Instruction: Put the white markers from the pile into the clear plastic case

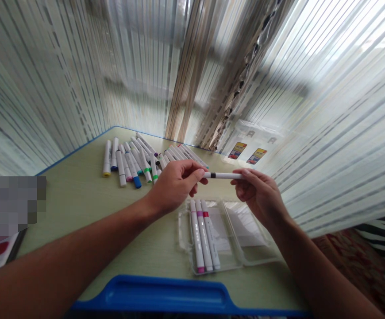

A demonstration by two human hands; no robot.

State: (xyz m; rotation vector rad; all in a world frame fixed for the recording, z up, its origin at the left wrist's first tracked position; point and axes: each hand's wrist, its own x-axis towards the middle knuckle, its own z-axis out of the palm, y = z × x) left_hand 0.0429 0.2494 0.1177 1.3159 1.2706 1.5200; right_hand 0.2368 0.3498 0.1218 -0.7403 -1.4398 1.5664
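A white marker (225, 176) with a dark band is held level between both hands, above the far side of an open clear plastic case (225, 252). My left hand (177, 180) pinches its left end, and my right hand (259, 188) grips the right end between thumb and fingers. Three white markers (203, 239) with pink, purple and red bands lie side by side in the case's left half. Beyond my left hand, many loose markers (129, 161) with colored caps are spread on the table, some partly hidden behind that hand.
The pale green table (113, 230) has a blue rim and a blue molded tray (166, 292) along the front. A second clear case (248, 146) with yellow labels stands at the back right, against striped curtains (139, 66). A blurred-out patch (6, 212) covers the left edge.
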